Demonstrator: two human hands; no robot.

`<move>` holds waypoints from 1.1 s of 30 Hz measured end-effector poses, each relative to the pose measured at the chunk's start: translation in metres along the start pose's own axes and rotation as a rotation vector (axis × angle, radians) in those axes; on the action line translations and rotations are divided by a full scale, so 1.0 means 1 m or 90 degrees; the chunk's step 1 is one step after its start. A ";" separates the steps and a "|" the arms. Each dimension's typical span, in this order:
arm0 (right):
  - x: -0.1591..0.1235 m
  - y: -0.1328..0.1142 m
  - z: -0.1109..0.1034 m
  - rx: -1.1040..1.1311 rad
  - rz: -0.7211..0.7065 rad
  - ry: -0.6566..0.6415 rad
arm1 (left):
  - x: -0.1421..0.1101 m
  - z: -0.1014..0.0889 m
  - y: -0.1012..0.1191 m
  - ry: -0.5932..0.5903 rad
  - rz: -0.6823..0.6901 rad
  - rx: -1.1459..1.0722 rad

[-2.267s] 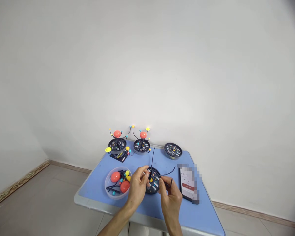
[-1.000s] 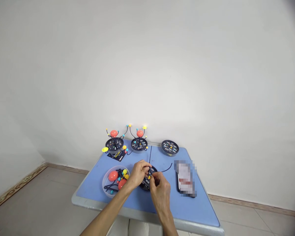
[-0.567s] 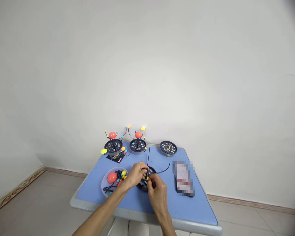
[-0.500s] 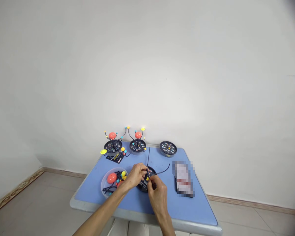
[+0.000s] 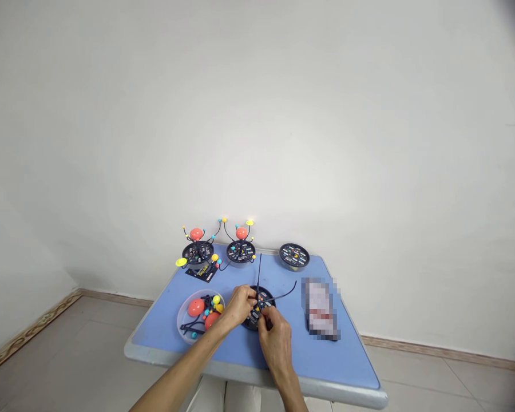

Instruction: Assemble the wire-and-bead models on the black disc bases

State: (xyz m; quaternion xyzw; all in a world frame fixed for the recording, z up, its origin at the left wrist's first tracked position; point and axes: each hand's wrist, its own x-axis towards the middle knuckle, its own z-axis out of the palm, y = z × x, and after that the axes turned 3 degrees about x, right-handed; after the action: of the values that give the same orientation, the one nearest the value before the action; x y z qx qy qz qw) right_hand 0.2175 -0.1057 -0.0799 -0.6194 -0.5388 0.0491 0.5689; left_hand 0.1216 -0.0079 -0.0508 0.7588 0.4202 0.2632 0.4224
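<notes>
My left hand (image 5: 239, 304) pinches thin black rods (image 5: 278, 297) near their joint, with one rod standing upright and another curving off to the right. Against the same joint, my right hand (image 5: 276, 332) has thumb and finger closed on the lower part of the rods. Directly beneath both hands lies a round black printed base (image 5: 251, 321), partly covered by my fingers. The exact contact between rods and base is hidden. To the left, a clear round tub (image 5: 179, 320) holds red half-balls, small coloured balls and black rods.
Two planet models (image 5: 196, 234) with red centre balls stand at the back left of the blue table (image 5: 326, 366), a black card (image 5: 203, 272) by them. A round black base (image 5: 294, 255) sits back right. A blurred-out flat object (image 5: 320, 309) lies at right.
Both hands stay at the joint of the black rods, with small finger shifts. The base under them shows a little more. The whole view has shifted slightly.
</notes>
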 end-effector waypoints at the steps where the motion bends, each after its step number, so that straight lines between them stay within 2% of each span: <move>1: 0.000 0.001 0.000 0.000 0.003 -0.004 | 0.000 0.001 -0.001 0.004 -0.004 0.001; 12: 0.005 0.008 -0.005 0.023 0.053 -0.027 | 0.001 0.010 -0.001 0.023 -0.062 -0.017; 21: 0.001 0.013 -0.014 0.033 0.081 -0.014 | -0.003 0.012 -0.001 0.019 -0.058 -0.038; 26: -0.008 0.020 -0.024 0.032 0.088 -0.014 | -0.009 0.014 0.002 0.055 -0.043 0.000; 30: -0.018 0.032 -0.044 -0.003 0.071 -0.008 | -0.027 0.003 0.012 0.114 0.005 0.070; 33: -0.025 0.036 -0.062 -0.057 0.024 -0.025 | -0.045 -0.016 0.021 0.146 0.036 0.129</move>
State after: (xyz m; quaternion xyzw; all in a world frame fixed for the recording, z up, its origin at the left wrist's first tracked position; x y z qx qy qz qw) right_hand 0.2709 -0.1564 -0.0995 -0.6532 -0.5395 0.0482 0.5291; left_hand 0.0948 -0.0461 -0.0265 0.7738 0.4690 0.3161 0.2850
